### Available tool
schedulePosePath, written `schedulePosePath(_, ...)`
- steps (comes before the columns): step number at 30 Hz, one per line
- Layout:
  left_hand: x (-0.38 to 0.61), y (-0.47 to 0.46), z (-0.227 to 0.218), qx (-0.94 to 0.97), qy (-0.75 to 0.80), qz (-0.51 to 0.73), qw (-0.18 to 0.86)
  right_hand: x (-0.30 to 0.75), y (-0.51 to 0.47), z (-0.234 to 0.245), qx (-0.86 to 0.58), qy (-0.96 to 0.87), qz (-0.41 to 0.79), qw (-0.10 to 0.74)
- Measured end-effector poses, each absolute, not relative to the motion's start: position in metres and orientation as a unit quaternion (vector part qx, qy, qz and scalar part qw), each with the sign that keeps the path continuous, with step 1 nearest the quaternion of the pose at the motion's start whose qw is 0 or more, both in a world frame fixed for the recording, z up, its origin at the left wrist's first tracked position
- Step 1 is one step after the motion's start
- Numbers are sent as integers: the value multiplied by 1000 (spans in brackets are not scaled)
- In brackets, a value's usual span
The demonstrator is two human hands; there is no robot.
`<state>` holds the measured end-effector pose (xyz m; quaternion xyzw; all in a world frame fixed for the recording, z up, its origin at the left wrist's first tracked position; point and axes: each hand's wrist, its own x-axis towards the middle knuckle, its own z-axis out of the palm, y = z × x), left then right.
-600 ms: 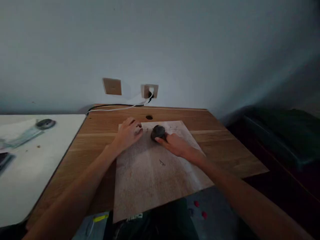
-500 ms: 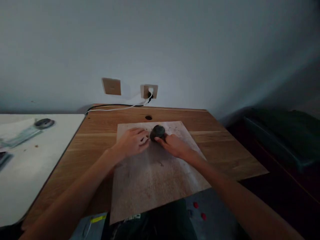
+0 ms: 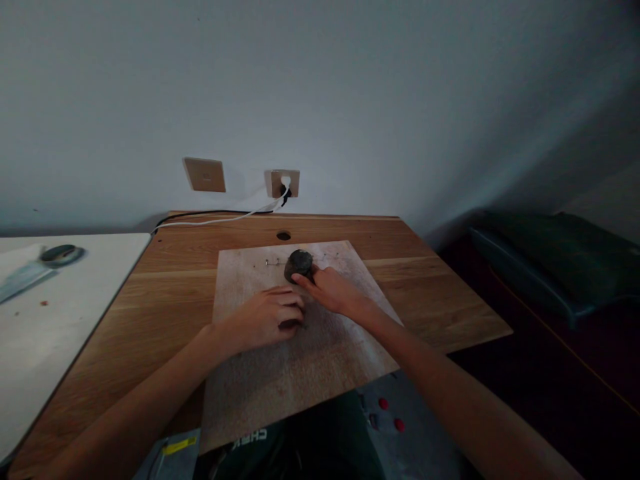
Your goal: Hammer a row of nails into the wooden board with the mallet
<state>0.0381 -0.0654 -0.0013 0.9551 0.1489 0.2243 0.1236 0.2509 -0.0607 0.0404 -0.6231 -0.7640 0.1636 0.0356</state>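
A pale wooden board (image 3: 260, 380) lies on the desk in front of me. My right hand (image 3: 330, 288) is closed around a dark, round, stone-like block (image 3: 299, 264) at the far part of the board. Small nails (image 3: 273, 262) stand in the board just left of that block, and tiny marks or nails (image 3: 331, 255) show to its right. Nearer to me, my left hand (image 3: 273, 317) rests low over the board's middle with its fingers curled down. Whatever those fingertips pinch, if anything, is too small and hidden to make out.
White and black cables (image 3: 215, 217) run along the desk's back edge to a wall socket (image 3: 285, 184). At the left, a white table (image 3: 60, 333) carries a roll of tape (image 3: 61, 255). A dark green cushioned seat (image 3: 560, 260) stands at the right.
My left hand has drawn back from beside the dark block toward the board's middle, where a small object lay. The standing nails are now uncovered. The right hand keeps hold of the block.
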Motion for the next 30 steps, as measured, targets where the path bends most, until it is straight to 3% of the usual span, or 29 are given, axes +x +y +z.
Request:
schedulePosePath(6,35,-62,0,948,214,199,130,251,-60,40,-622,-764,165,39)
schedulePosePath(13,34,-63,2,968,151,186,77,251,-60,40,-621,-766,163,39)
schedulePosePath(18,40,-67,-3,961,197,174,87,251,-61,41,-622,-766,161,36)
schedulePosePath(26,-3,-19,3,802,428,382,165,251,-60,42,-621,-765,167,34)
schedulePosePath(30,-22,-1,0,728,506,413,207,251,-59,41,-619,-765,171,34)
